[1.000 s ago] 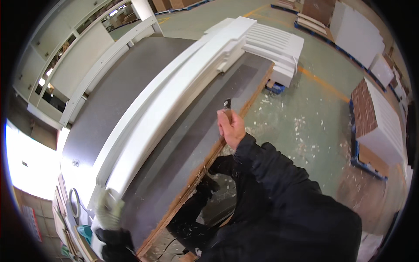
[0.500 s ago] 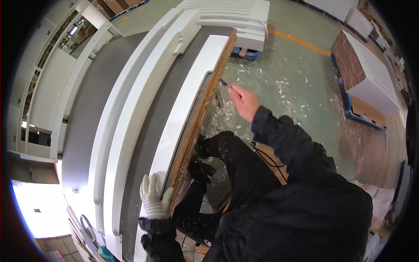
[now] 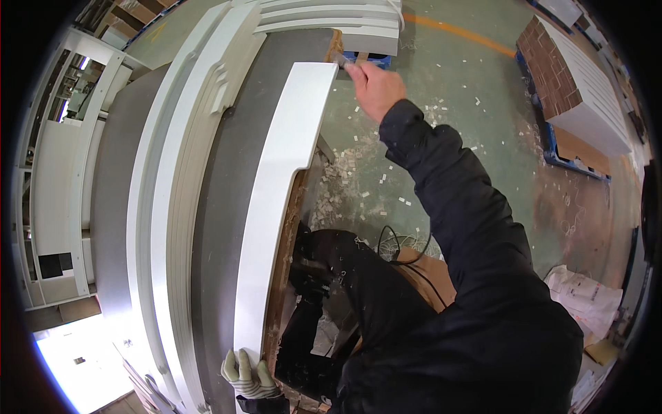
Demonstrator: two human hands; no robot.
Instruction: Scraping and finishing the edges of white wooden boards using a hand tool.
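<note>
A flat brown cardboard box (image 3: 427,272) lies on the floor by the person's legs. Crumpled white wrapping sheets (image 3: 586,297) lie at the right. No labels, signs or screens show.

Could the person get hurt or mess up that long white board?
Maybe. The right hand holds a small tool at the far end of the white board, so a slip might nick fingers or scratch the paint. The gloved left hand grips only the near end, so the board could tip. Scraps on the floor might be slippery.
</note>
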